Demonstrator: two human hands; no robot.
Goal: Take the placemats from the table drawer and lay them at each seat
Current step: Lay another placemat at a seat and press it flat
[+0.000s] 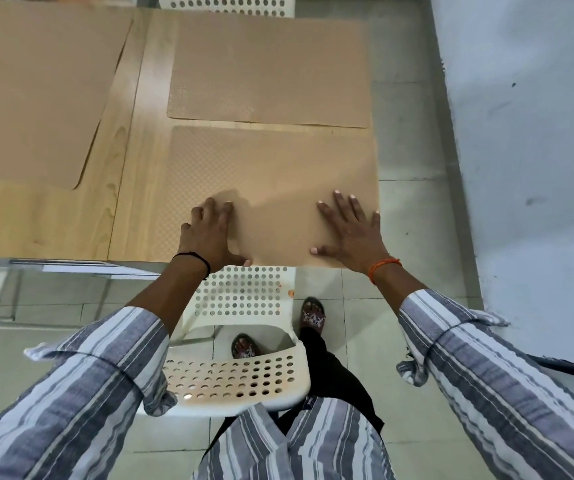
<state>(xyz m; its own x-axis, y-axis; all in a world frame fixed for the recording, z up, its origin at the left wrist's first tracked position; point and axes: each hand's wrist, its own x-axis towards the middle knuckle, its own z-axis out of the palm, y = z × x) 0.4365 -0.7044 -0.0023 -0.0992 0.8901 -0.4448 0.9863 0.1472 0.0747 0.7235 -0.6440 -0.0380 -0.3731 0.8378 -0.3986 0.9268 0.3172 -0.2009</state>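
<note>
Both hands lie flat on the near mat (271,174), which sits at the near right corner of the table (133,209). The left hand (209,233) presses near the mat's near edge, a bit in from its left side, with the fingers loose and a little bent and the thumb at the table's edge. The right hand (355,233) is spread wide by the mat's right side, open palm down. Neither hand grips anything; they look to be smoothing the mat and nudging it straight. The mat's near edge lines up with the table's near edge, right above the white chair (244,296) tucked in there, so this seat gets its mat. A second mat (268,71) lies just past it along the right edge, with a thin strip of wood between them, facing the chair (226,3) at the far side. A third mat (36,91) lies toward the left, a little crooked. I think this may be one of the last mats to lay. The drawer cannot be made out for sure under the near edge.
</note>
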